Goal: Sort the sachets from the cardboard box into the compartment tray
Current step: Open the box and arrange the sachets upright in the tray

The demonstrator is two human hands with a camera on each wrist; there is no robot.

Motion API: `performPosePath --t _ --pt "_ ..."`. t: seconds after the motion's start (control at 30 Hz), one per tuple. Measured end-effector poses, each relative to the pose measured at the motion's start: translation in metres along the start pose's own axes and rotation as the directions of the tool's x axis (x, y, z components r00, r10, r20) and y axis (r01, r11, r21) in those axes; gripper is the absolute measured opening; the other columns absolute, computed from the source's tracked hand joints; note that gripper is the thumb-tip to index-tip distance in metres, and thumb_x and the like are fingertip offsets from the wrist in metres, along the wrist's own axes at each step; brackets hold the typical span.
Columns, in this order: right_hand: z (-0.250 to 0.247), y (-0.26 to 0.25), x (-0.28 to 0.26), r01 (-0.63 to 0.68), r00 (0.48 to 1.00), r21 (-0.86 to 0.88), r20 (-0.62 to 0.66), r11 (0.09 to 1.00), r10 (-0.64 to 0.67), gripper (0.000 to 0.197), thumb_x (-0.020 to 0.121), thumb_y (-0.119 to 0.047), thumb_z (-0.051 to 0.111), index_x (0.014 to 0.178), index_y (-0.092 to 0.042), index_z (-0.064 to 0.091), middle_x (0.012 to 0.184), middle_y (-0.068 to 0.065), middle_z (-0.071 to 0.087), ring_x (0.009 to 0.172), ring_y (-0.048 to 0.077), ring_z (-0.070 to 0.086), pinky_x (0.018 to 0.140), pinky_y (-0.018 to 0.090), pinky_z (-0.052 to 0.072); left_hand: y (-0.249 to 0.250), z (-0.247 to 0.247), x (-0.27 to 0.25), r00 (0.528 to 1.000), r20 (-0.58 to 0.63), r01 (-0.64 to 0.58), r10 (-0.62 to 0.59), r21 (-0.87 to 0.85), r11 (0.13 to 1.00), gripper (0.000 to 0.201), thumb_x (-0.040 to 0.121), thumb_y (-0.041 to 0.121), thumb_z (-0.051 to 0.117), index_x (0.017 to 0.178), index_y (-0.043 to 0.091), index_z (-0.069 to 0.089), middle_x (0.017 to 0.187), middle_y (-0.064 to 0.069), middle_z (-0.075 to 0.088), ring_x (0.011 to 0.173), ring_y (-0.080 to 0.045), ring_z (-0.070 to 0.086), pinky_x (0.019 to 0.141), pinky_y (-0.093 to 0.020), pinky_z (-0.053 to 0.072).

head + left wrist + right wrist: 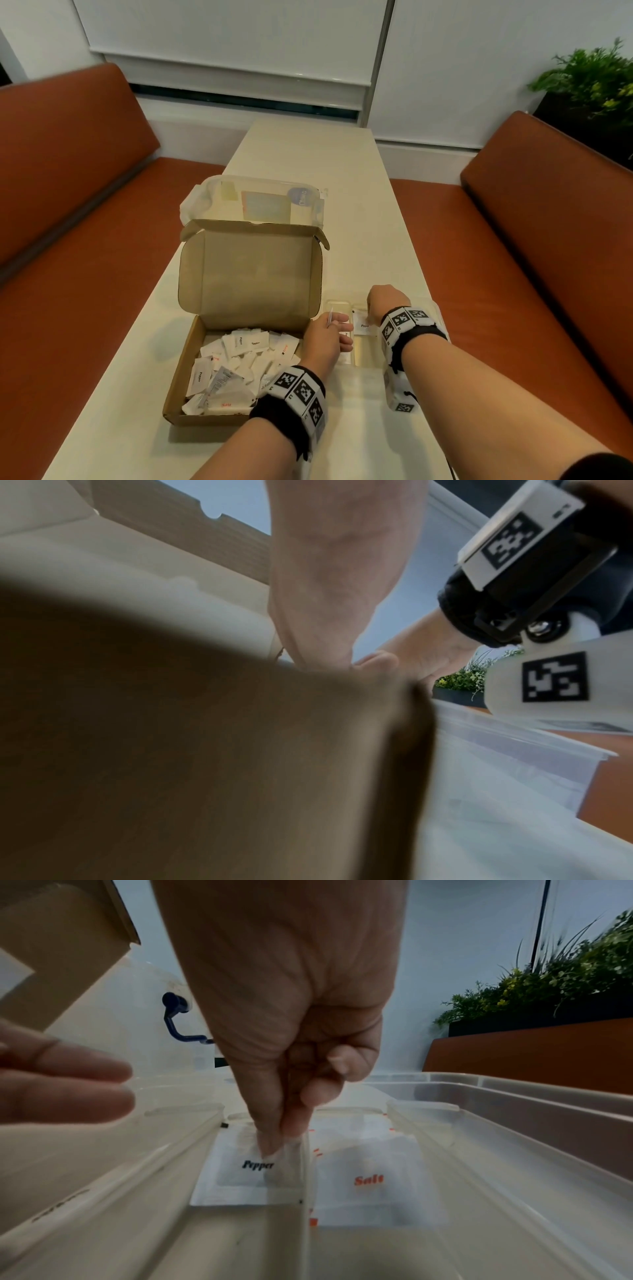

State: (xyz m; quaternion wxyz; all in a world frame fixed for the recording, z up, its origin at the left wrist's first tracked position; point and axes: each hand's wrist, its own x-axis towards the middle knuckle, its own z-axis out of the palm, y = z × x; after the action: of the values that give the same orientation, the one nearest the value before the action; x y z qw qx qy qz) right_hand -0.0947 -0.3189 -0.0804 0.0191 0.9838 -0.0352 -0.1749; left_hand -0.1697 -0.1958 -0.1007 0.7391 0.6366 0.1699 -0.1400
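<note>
Right hand point(291, 1015) down in the clear compartment tray point(514, 1123), fingertips point(270, 1145) pinching a Pepper sachet point(232, 1172). Next slot over: a Salt sachet point(369, 1180). Left hand point(325, 337) by the tray's edge, pinching a thin sachet point(330, 317) at the thumb. Open cardboard box point(181, 370) just beside the tray, full of sachets point(239, 363), on the table point(308, 150).

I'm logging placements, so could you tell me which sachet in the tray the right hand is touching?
The Pepper sachet, black lettering, in the compartment left of the divider; the right hand has fingertips on it. The Salt sachet, red lettering, lies untouched.
</note>
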Motion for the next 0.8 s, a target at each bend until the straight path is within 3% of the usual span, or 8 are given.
performPosePath --t 0.2,0.27,0.33,0.4,0.47,0.6,0.7,0.8 --pt "-0.020 0.003 -0.012 0.056 0.997 0.246 -0.066 0.968 -0.041 0.021 0.083 -0.019 0.070 0.100 -0.008 0.067 0.101 0.006 0.068 0.093 0.021 0.064 0.079 0.029 0.052 0.004 0.000 -0.003 0.999 0.028 0.029 -0.028 -0.009 1.000 0.019 0.097 -0.001 0.036 0.098 0.005 0.055 0.087 -0.010 0.061 0.055 -0.014 0.051 0.050 -0.020 0.046" --pt "-0.029 0.005 -0.018 0.172 0.984 0.419 -0.108 0.891 -0.138 0.015 0.080 -0.011 0.071 0.095 -0.012 0.071 0.095 0.003 0.068 0.084 0.015 0.061 0.072 0.024 0.049 0.007 -0.001 -0.004 0.997 0.060 0.054 -0.053 -0.017 0.998 0.017 0.095 -0.002 0.041 0.103 0.003 0.055 0.089 -0.012 0.062 0.054 -0.014 0.050 0.049 -0.020 0.046" --pt "-0.038 0.008 -0.029 0.297 0.947 0.562 -0.070 0.772 -0.313 0.025 0.078 -0.007 0.072 0.098 -0.021 0.072 0.097 -0.004 0.066 0.075 0.006 0.058 0.061 0.015 0.044 0.011 -0.002 -0.005 0.991 0.096 0.089 -0.088 0.000 0.996 0.019 0.093 -0.003 0.047 0.108 0.002 0.057 0.084 -0.011 0.064 0.053 -0.014 0.050 0.047 -0.019 0.046" --pt "-0.043 0.010 -0.040 0.342 0.894 0.633 0.008 0.695 -0.448 0.029 0.077 -0.012 0.075 0.098 -0.031 0.073 0.104 -0.011 0.066 0.071 -0.001 0.057 0.055 0.010 0.043 0.013 -0.001 -0.007 0.986 0.125 0.109 -0.114 0.053 0.993 0.023 0.092 0.001 0.053 0.114 0.002 0.058 0.081 -0.007 0.065 0.055 -0.013 0.051 0.048 -0.019 0.046" --pt "-0.042 0.010 -0.046 0.366 0.864 0.641 0.036 0.675 -0.502 0.023 0.075 -0.017 0.077 0.091 -0.034 0.075 0.098 -0.016 0.068 0.069 -0.002 0.059 0.054 0.009 0.043 0.014 0.000 -0.009 0.980 0.154 0.112 -0.126 0.099 0.989 0.024 0.094 0.006 0.052 0.117 0.005 0.056 0.085 -0.005 0.067 0.059 -0.012 0.053 0.051 -0.019 0.046" --pt "-0.038 0.012 -0.051 0.353 0.897 0.663 -0.041 0.660 -0.440 0.004 0.078 -0.020 0.075 0.082 -0.021 0.077 0.064 -0.015 0.066 0.059 -0.001 0.054 0.048 0.007 0.039 0.013 0.002 -0.017 0.974 0.206 0.064 -0.090 0.127 0.990 0.023 0.089 0.012 0.061 0.113 0.009 0.061 0.088 -0.003 0.066 0.062 -0.011 0.055 0.056 -0.019 0.046" --pt "-0.035 0.022 -0.053 0.309 0.935 0.713 -0.107 0.629 -0.337 0.003 0.081 -0.021 0.073 0.080 -0.019 0.074 0.064 -0.009 0.065 0.055 0.001 0.050 0.046 0.010 0.040 0.011 0.002 -0.016 0.995 0.088 -0.046 0.037 0.097 0.994 0.019 0.088 0.015 0.065 0.106 0.008 0.063 0.081 -0.003 0.061 0.064 -0.012 0.056 0.066 -0.024 0.050" --pt "-0.029 0.033 -0.056 0.262 0.954 0.720 -0.093 0.643 -0.286 0.005 0.081 -0.022 0.072 0.079 -0.018 0.073 0.062 -0.009 0.063 0.054 0.002 0.050 0.047 0.012 0.040 0.015 -0.002 -0.014 0.989 -0.038 -0.141 0.140 -0.009 0.990 0.009 0.090 0.006 0.061 0.098 0.004 0.064 0.076 -0.004 0.061 0.064 -0.011 0.054 0.063 -0.018 0.052"
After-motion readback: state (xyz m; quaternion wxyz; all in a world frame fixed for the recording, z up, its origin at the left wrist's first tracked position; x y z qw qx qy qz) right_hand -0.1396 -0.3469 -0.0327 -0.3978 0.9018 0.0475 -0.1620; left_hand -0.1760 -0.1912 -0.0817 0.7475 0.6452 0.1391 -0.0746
